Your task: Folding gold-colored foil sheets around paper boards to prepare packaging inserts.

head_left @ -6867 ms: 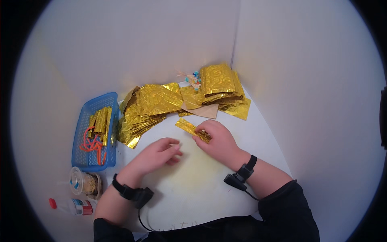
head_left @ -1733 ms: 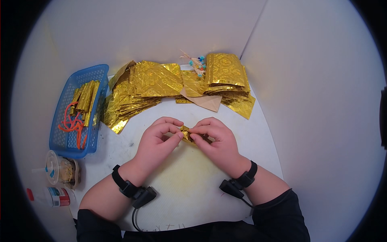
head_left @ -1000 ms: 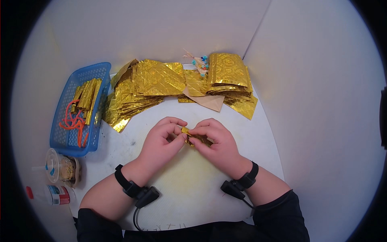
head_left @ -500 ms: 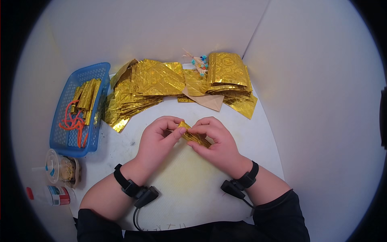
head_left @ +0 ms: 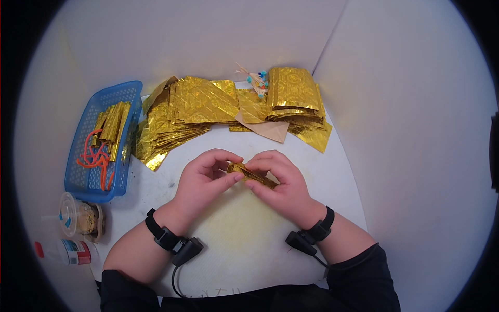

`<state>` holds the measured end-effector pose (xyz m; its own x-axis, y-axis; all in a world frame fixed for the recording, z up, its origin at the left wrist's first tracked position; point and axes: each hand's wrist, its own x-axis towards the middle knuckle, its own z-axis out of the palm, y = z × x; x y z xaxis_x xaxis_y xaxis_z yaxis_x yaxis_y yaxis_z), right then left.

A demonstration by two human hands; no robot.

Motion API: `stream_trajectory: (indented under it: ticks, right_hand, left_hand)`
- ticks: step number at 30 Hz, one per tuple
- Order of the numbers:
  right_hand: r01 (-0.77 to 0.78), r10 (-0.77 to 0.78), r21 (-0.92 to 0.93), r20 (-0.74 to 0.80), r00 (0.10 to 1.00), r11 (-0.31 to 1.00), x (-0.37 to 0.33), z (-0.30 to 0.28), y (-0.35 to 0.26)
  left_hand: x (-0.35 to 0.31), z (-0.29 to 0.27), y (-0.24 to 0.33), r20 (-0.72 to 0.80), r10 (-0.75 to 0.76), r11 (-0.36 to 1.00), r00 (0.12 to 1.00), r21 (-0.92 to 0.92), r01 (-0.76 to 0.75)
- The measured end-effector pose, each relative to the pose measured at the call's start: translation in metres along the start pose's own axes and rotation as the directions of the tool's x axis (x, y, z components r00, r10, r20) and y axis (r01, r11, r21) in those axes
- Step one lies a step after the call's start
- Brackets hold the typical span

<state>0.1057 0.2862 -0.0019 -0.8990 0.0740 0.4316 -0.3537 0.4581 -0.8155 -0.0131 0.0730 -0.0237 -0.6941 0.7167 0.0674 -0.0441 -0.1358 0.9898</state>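
Bright, even light falls from above; the gold sheets (head_left: pixel 197 106) throw glare. Soft shadows lie under them. Edges bend and darken into a black rim.

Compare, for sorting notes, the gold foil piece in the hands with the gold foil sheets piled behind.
The folded gold foil piece is a narrow compact strip; the gold foil sheets are broad and flat. The piece is pinched between the left hand and right hand; the sheets lie stacked on the table. Both are shiny, patterned gold.

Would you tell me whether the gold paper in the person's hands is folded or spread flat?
Folded: the gold paper is a narrow strip pinched between the left hand and right hand.
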Motion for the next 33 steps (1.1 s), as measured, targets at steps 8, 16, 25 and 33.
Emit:
stream_trajectory:
  ticks: [8, 16, 25, 33]
  right_hand:
    - [0.107, -0.107, -0.092, 0.005, 0.994, 0.99, 0.001, -0.004, 0.004]
    - [0.127, -0.129, -0.1, -0.016, 0.991, 0.987, 0.001, -0.003, 0.001]
    - [0.148, -0.146, -0.165, 0.025, 0.989, 0.975, 0.002, -0.006, -0.001]
    - [0.092, -0.095, -0.112, -0.029, 0.995, 0.989, 0.002, -0.003, -0.004]
  left_hand:
    - [0.003, -0.004, -0.013, 0.093, 0.195, 0.979, 0.976, -0.071, -0.188]
    - [0.001, -0.001, -0.002, 0.082, 0.163, 0.986, 0.983, -0.043, -0.16]
    - [-0.001, -0.002, -0.001, 0.103, 0.174, 0.985, 0.979, -0.004, -0.174]
    - [0.001, 0.0, -0.001, 0.066, 0.065, 0.991, 0.996, -0.125, -0.056]
